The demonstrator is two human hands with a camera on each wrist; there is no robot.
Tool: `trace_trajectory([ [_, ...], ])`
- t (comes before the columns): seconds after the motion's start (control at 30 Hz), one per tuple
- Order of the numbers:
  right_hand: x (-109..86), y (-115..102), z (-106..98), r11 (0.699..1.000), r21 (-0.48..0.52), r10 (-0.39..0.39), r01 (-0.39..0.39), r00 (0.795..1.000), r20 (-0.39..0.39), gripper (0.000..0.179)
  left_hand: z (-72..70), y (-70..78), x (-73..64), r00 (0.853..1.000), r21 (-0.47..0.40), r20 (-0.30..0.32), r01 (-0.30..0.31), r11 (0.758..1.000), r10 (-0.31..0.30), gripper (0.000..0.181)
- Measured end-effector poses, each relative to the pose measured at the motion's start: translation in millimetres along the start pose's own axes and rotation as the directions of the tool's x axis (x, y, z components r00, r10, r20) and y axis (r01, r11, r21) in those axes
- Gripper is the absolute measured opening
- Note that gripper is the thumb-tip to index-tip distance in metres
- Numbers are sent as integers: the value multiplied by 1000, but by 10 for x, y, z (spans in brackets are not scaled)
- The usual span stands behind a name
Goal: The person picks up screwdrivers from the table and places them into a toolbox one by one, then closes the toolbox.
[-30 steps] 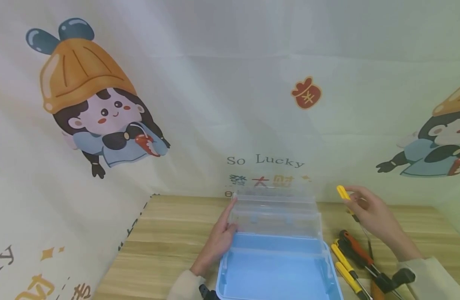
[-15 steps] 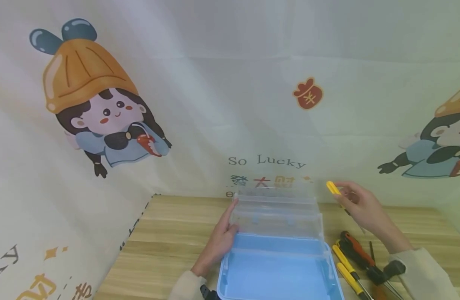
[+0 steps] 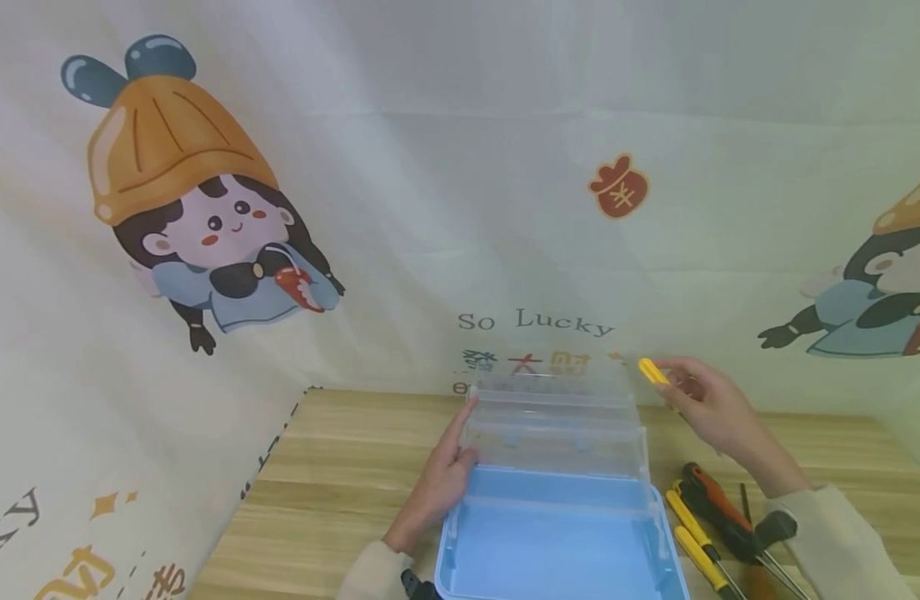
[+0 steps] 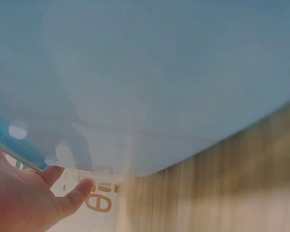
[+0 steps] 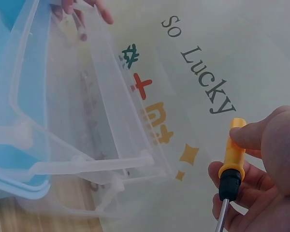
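Note:
A light blue plastic box [image 3: 553, 546] stands on the table with its clear plastic upper part [image 3: 553, 446] raised at the back. My left hand [image 3: 439, 475] holds the left edge of that clear part, thumb in front and forefinger stretched up along it. Beyond the box's back right corner, my right hand [image 3: 718, 412] is in the air. It pinches a screwdriver [image 5: 233, 152] by its yellow and black handle, and the metal shaft points down in the right wrist view. In the head view the hand hides most of the shaft.
Right of the box lie more screwdrivers: yellow-handled ones [image 3: 700, 557] and one with a black and orange handle [image 3: 715, 500]. My right forearm passes over some of them. A printed cloth [image 3: 430, 208] hangs behind the wooden table [image 3: 325, 467].
My right hand has moved left with the screwdriver, toward the raised clear part of the box. The left hand keeps its hold in the same place.

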State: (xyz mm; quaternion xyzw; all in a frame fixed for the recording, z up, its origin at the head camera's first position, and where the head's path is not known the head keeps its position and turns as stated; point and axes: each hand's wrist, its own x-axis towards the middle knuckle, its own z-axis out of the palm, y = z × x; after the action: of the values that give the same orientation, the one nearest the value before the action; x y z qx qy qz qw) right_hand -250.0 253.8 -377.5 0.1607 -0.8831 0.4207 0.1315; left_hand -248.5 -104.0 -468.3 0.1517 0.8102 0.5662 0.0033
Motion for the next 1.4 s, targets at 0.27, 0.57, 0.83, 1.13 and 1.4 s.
trace_trajectory([
  [0.27,63,-24,76,1000,-2,-2,2,1000,9,32,2,-15,-14,1000,-2,-6,-4,1000,4,66],
  [0.57,160,-170,153,1000,-9,25,-24,999,41,33,2,46,-29,1000,3,-25,10,1000,-10,66],
  [0.83,226,-222,251,1000,16,16,-17,997,80,35,-48,306,-134,1000,-18,-15,-5,1000,5,64],
  [1.13,285,-259,328,1000,20,6,-8,994,105,35,10,-22,-10,999,4,-26,20,1000,-20,66],
  [1.4,335,-277,397,1000,-6,-7,7,995,104,34,15,-52,-1,1000,-35,-27,-15,999,14,67],
])
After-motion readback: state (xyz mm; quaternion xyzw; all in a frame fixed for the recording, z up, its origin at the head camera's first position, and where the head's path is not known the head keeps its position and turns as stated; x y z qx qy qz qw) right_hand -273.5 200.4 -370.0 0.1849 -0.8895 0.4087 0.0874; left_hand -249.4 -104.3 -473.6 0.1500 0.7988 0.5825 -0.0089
